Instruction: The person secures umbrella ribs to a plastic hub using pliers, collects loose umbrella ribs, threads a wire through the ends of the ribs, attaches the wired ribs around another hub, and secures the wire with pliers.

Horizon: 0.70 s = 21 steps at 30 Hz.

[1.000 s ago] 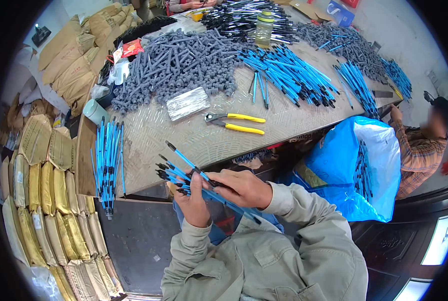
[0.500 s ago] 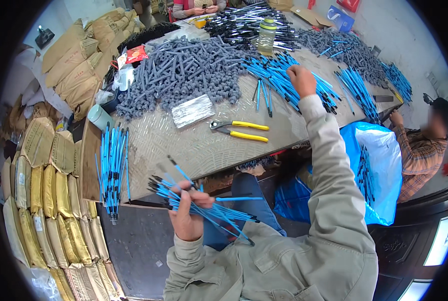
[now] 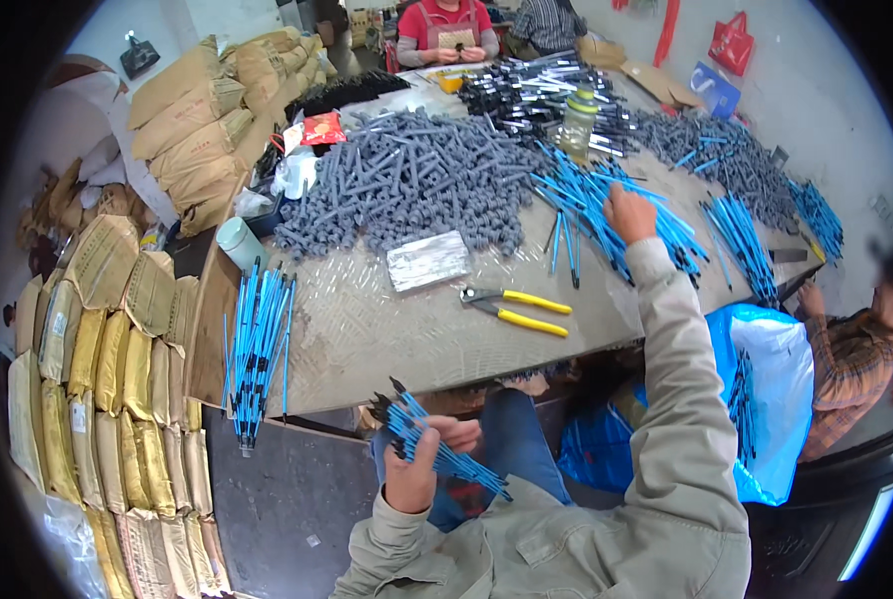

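Our right hand (image 3: 630, 213), at the left-hand grip a second earlier, had gone to the pile of blue rods (image 3: 588, 222) ahead and right of that grip; its fingertips were hidden, so we couldn't tell whether they pinched anything. Our left hand (image 3: 414, 477) was curled closed around a bundle (image 3: 474, 471), covering its middle: slim, bright-blue rods with black ends, poking out both sides.

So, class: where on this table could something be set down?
The widest open patch of table runs along the near edge, between the left blue bundle and the pliers, though it looks streaked. A smaller one lies between pliers and right sleeve. Crowded: the grey heap behind the silver block, and the blue pile at the right hand.
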### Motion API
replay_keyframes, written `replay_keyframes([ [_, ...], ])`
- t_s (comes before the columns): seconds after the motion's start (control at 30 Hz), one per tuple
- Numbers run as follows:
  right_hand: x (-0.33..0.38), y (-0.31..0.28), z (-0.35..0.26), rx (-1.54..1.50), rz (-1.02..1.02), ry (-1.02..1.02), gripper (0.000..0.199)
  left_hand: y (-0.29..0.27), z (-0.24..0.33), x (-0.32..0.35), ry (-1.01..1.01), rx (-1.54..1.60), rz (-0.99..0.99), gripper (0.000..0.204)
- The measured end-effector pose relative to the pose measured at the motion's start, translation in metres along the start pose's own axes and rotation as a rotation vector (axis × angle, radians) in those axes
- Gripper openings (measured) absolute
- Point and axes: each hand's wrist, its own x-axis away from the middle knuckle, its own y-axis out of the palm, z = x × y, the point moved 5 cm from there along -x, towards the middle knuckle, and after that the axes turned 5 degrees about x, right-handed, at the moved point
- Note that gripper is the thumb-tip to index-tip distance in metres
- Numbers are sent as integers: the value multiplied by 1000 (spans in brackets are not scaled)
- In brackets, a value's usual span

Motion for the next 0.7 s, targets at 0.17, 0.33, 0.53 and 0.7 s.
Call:
replay_keyframes([
  [0.17, 10, -23, -10, -23, -77, -146, 17, 7, -1, 4, -35, 85, -20, 30],
  [0.33, 2, -13, 13, -43, -61, -89, 17, 7, -6, 9, -48, 77, -105, 31],
  [0.53, -22, -23, 4, 53, -70, -96, 19, -3, -5, 21, -33, 73, -72, 33],
  [0.7, -44, -41, 0, 1, 32, 3, 18, -5, 2, 22, -14, 113, 12, 32],
])
